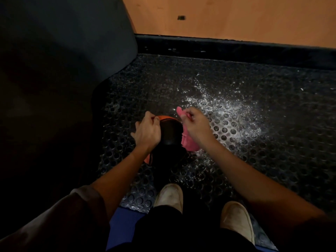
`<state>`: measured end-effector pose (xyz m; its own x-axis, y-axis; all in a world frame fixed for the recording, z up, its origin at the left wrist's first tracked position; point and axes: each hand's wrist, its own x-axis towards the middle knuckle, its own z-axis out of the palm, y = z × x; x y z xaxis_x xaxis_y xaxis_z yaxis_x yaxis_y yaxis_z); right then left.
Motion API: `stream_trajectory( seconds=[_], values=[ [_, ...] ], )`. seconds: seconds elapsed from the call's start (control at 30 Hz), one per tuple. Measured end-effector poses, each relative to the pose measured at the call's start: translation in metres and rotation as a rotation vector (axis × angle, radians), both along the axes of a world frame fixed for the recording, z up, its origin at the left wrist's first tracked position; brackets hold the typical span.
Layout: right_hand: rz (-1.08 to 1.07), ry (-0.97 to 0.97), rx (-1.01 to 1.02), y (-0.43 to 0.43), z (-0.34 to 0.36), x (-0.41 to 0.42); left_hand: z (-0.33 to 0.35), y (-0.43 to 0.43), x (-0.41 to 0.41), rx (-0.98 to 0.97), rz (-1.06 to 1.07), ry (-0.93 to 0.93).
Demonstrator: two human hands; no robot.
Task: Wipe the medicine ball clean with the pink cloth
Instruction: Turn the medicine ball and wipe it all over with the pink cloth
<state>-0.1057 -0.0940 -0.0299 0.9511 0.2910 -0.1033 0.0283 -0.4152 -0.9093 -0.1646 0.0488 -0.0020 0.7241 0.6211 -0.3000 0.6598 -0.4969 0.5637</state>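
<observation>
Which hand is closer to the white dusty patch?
Right: the right hand, gripping the pink cloth, is beside the patch; the left hand holds the medicine ball, farther off.

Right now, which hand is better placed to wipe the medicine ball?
Right. The right hand grips the pink cloth, which hangs just right of the medicine ball. The left hand holds the ball and has no cloth.

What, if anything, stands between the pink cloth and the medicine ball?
Nothing visible. The right hand grips the pink cloth, which hangs directly beside the medicine ball on its right; the left hand holds the ball's left side, clear of the cloth.
</observation>
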Motion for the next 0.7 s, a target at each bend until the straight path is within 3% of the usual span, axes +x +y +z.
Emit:
stream_trajectory(
  seconds=[0.13,0.23,0.3,0.5,0.7],
  values=[
    [0.245,-0.047,-0.062,0.001,0.004,-0.007,0.0,0.004,-0.001,-0.007,0.01,0.009],
    [0.198,-0.011,-0.092,-0.008,-0.007,-0.01,0.001,0.007,-0.003,-0.017,0.02,0.001],
    [0.164,-0.089,-0.083,-0.005,-0.006,-0.015,0.002,0.005,-0.001,-0.011,0.015,-0.004],
    [0.401,-0.278,0.004,0.003,0.006,-0.036,0.003,0.01,0.002,-0.038,0.045,0.013],
    [0.172,-0.24,-0.187,-0.001,-0.003,-0.007,0.005,0.002,0.001,0.005,0.03,0.023]
  ],
)
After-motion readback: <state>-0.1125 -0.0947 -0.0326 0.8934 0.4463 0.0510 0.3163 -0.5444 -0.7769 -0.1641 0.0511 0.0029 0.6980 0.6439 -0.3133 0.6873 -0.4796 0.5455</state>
